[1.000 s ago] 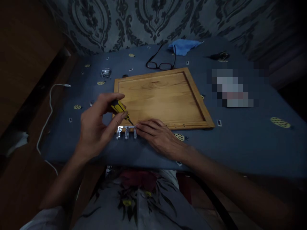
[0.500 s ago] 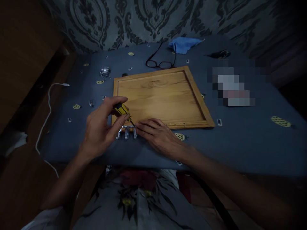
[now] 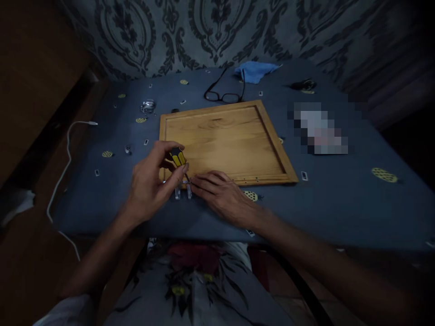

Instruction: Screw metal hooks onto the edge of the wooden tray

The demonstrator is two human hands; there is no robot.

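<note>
My left hand (image 3: 151, 183) pinches a small yellow-and-black screwdriver (image 3: 178, 158) by its handle, tip pointing down at a silver metal hook bracket (image 3: 182, 190). The bracket lies at the near edge of a wooden board (image 3: 220, 140) with a raised rim. My right hand (image 3: 220, 194) rests flat beside it, fingertips pressing on the bracket's right end. The bracket's left part is hidden behind my left hand.
A blue patterned cloth (image 3: 340, 199) covers the table. Black glasses (image 3: 222, 90) and a blue rag (image 3: 254, 71) lie beyond the board. Small metal parts (image 3: 148, 106) sit at the far left. A white cable (image 3: 66, 154) hangs off the left edge.
My left hand has moved right and turned the screwdriver more upright over the bracket, covering its left end. My right hand stays put.
</note>
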